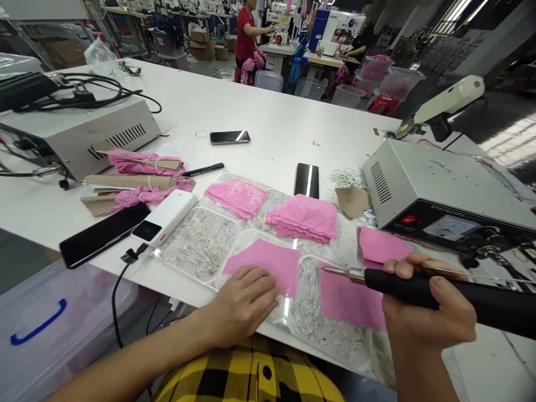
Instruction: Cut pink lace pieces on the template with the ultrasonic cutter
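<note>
My left hand lies flat on a pink fabric piece, its fingers stretched out over the lower edge. The cloth rests on a clear, glittery compartmented plastic sheet. In my right hand is a black handheld tool with a pointed metal tip, held level with the tip toward the left. That tip is over another pink fabric piece, and I cannot tell whether it touches. Farther back on the sheet are a stack of pink lace pieces and a second lace stack.
A grey box with a dial stands right, near folded pink cloth. Another grey box stands left, beside tied pink bundles, a white power bank and a black phone. A person in red sits behind.
</note>
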Tool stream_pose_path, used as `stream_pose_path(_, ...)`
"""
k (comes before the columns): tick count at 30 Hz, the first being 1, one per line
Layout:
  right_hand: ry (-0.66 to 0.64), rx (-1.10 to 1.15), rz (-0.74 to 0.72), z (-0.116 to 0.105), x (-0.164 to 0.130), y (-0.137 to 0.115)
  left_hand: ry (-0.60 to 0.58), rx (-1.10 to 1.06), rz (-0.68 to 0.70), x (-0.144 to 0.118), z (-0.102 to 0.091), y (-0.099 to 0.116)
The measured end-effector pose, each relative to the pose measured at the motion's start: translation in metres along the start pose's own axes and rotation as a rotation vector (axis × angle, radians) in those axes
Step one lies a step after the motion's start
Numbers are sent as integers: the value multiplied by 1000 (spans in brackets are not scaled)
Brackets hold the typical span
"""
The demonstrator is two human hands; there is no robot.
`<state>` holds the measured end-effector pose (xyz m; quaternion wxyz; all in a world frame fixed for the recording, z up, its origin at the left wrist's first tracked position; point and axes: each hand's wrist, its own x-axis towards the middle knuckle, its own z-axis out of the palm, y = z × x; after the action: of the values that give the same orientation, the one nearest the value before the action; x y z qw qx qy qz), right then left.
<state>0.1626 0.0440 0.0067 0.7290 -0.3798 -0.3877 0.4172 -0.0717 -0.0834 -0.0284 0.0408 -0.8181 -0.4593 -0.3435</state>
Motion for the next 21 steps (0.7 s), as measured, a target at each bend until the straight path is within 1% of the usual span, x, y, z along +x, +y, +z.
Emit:
stream_pose_path(4, 6, -16, -29, -7, 5, -2, -104, 23, 68, 31, 33, 12)
stream_pose_path(7, -47, -22, -37, -9, 11, -4, -142, 53, 114, 46, 53, 22)
stream_pose_path(9, -90, -21, -34, -11, 17, -5, -151, 61, 127, 52, 63, 27)
stream_pose_path(11, -118, -17, -23, -13, 23, -5, -142, 66, 114, 57, 69, 30)
stream_pose_path(13, -115, -10, -12, -17, 29, -5, -129, 73, 89, 58, 74, 32)
stream_pose_path(18, -25, 15, -26, -28, 37, -2, -144, 92, 56, 53, 82, 29)
stream_pose_path(21, 4, 15, -31, -32, 37, -1, -131, 103, 53, 49, 84, 28)
